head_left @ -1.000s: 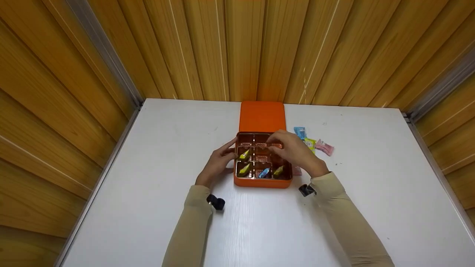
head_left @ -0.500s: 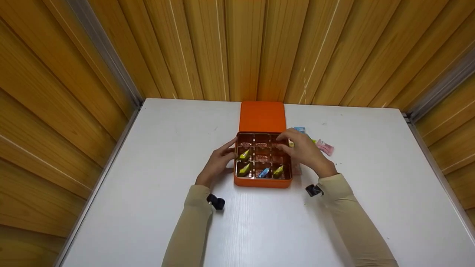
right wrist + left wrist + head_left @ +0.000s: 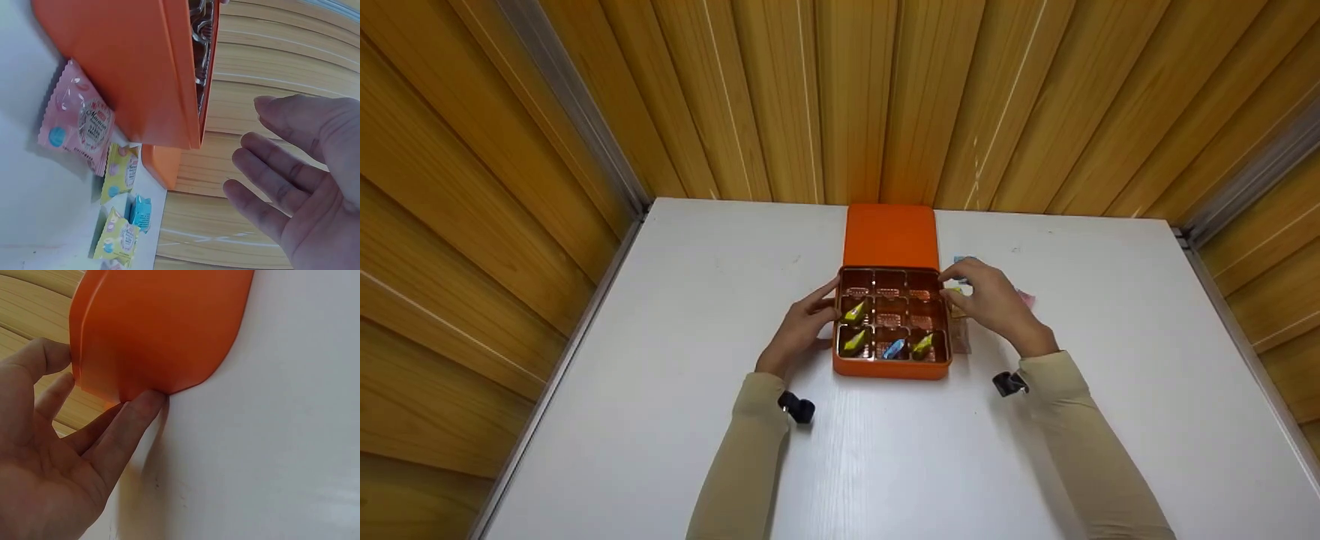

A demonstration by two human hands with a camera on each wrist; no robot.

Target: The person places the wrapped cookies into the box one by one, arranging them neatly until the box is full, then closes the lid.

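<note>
An orange box (image 3: 892, 370) with a clear divided tray stands in the head view's middle. Yellow wrapped candies (image 3: 854, 343) lie in its middle-left, front-left and front-right compartments. Between the front two lies a blue wrapped candy (image 3: 894, 349). My left hand (image 3: 799, 334) touches the box's left side with extended fingers (image 3: 132, 424). My right hand (image 3: 997, 304) hovers just off the right side, fingers apart, holding nothing. Beneath it in the right wrist view are a pink candy packet (image 3: 81, 118), two yellow packets (image 3: 118, 239) and a blue packet (image 3: 140, 214).
Behind the box lies its orange lid (image 3: 891, 234), spread flat toward the back wall. The white table (image 3: 660, 300) is enclosed by wood-patterned panels (image 3: 780, 97). A black wrist camera (image 3: 796, 407) is on the left wrist, another (image 3: 1009, 383) on the right.
My right hand has moved from above the tray rightward past the box's right edge, now covering much of the loose packets. My left hand stays at the box's side.
</note>
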